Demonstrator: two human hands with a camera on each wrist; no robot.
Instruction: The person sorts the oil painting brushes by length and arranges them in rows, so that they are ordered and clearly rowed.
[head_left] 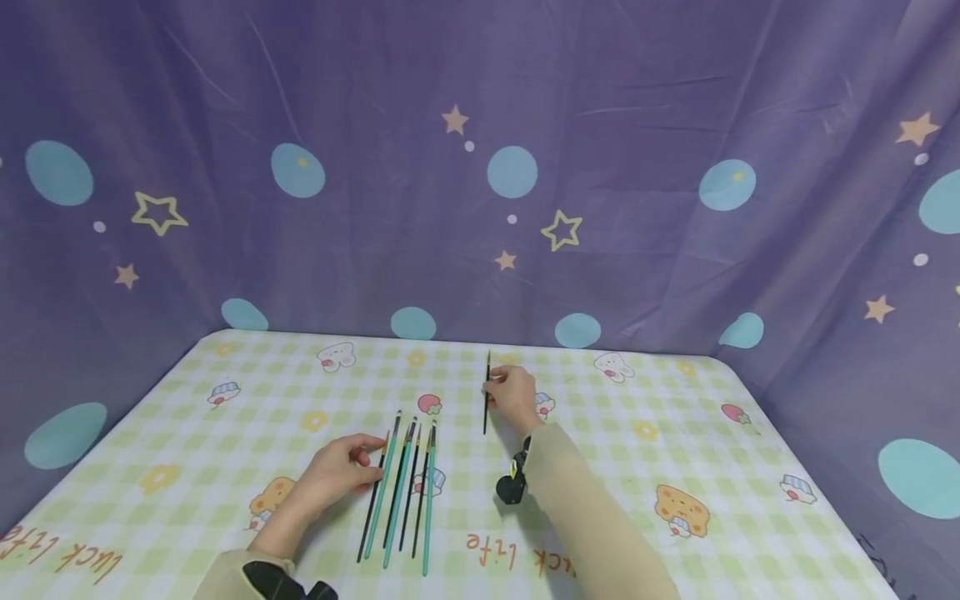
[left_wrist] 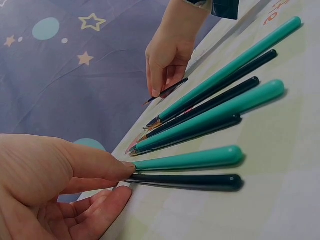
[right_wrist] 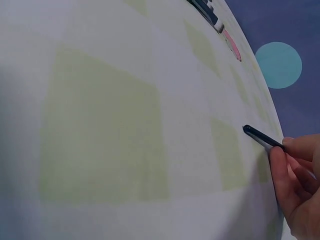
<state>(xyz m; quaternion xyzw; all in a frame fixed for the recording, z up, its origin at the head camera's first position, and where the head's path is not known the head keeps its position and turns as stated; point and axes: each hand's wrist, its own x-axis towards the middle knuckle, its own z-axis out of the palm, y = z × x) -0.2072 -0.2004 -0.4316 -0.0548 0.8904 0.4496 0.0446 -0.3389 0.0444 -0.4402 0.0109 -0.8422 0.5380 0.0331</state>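
Apparently separating paintbrushes (head_left: 430, 500), the right hand (head_left: 513, 393) pinches a far black-handled brush (head_left: 486, 412), probably calling for release; left hand (head_left: 336, 471), grip unclear.

A purple curtain (head_left: 600, 100) scattered with teal ovals (head_left: 512, 172), white dots (head_left: 512, 219) and yellow and orange stars (head_left: 454, 120) hangs behind the green-and-white checked surface (head_left: 750, 533), which is printed with strawberries (head_left: 736, 413), cupcakes (head_left: 797, 489), flowers (head_left: 160, 477), white animal faces (head_left: 614, 367) and orange lettering (head_left: 512, 556).
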